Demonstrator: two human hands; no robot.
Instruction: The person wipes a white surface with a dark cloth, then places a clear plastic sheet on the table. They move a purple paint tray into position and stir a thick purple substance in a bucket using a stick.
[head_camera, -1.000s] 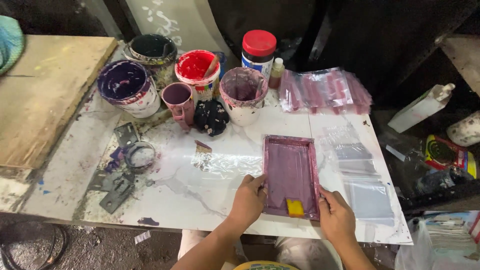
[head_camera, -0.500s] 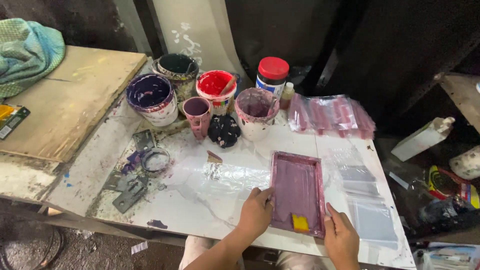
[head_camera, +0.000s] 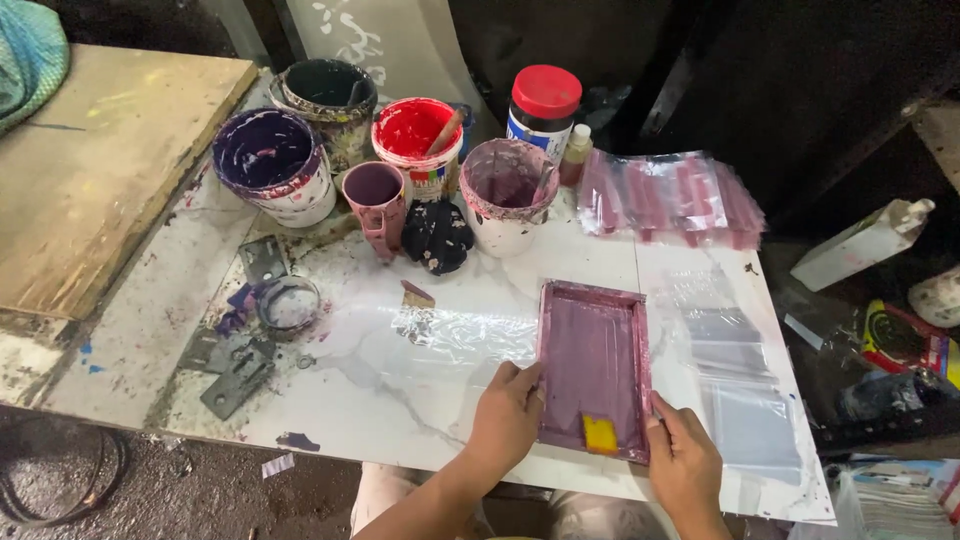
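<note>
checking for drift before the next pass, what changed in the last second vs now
Little changed. The left hand and right hand stayed on the near corners of the purple frame, which lies flat in the same spot on the table. Only the camera shifted. The yellow piece, the paint pots and the stacked bags did not move.

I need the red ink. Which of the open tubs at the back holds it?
The red paint tub, with a stick in it; its neighbours hold purple, pink or dark paint.

The teal cloth (head_camera: 30, 55) and printed packets (head_camera: 905, 500) are cut off by the frame's edges.
</note>
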